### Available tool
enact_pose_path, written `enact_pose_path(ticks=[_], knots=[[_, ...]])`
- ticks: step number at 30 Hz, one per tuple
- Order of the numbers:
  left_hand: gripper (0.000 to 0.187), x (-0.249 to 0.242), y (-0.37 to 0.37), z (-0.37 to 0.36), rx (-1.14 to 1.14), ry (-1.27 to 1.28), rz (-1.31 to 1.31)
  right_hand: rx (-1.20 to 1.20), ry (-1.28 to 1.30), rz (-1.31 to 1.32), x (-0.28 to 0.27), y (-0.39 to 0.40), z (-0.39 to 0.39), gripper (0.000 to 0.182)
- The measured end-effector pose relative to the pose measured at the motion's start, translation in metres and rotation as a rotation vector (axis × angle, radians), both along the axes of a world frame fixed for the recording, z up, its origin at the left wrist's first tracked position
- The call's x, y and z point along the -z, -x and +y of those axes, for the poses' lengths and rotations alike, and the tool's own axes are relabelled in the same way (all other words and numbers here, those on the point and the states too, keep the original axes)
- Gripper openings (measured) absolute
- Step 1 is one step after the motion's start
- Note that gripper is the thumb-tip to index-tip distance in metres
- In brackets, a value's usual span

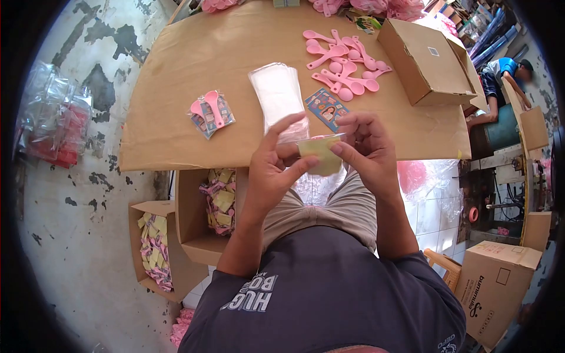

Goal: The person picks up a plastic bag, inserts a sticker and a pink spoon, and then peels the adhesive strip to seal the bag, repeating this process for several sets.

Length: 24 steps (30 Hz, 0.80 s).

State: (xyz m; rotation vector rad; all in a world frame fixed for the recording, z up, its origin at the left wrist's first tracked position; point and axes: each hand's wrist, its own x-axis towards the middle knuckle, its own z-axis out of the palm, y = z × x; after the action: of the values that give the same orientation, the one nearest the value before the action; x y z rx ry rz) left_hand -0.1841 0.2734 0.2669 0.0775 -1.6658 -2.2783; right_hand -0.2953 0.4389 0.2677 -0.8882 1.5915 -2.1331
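Between my two hands, just past the table's front edge, is a clear plastic packet (321, 155) with a pale yellow card in it. My left hand (275, 165) pinches its left side with thumb and fingers. At the packet's upper right corner, my right hand (371, 154) grips with the thumb in front. Something pink shows at the packet's top, but I cannot make it out fully. Behind the hands lie a stack of clear plastic bags (275, 97) and a blue printed card (327, 109). Farther back is a pile of pink spoons (344, 67).
Filled packets with pink spoons (212, 113) lie at the table's left. A cardboard box (426, 62) stands at its right. Below, on the left, open boxes hold many packets (220, 203). A closed carton (497, 288) is at lower right. Another person (506, 73) sits far right.
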Motion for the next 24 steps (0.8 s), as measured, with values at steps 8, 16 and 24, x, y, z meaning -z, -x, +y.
enact_pose_path(ticks=[8,16,24], knots=[[0.034,0.009,-0.012,-0.035,-0.197,0.196,0.070,0.066,-0.366,0.401,0.002,0.001,-0.015,0.036],[0.029,-0.003,-0.019,-0.131,-0.529,0.653,0.097,0.283,-0.508,0.568,0.005,0.017,-0.021,0.022],[0.018,0.022,0.007,-0.091,-0.556,0.675,-0.265,0.467,-0.680,0.702,0.018,0.040,-0.025,0.025]])
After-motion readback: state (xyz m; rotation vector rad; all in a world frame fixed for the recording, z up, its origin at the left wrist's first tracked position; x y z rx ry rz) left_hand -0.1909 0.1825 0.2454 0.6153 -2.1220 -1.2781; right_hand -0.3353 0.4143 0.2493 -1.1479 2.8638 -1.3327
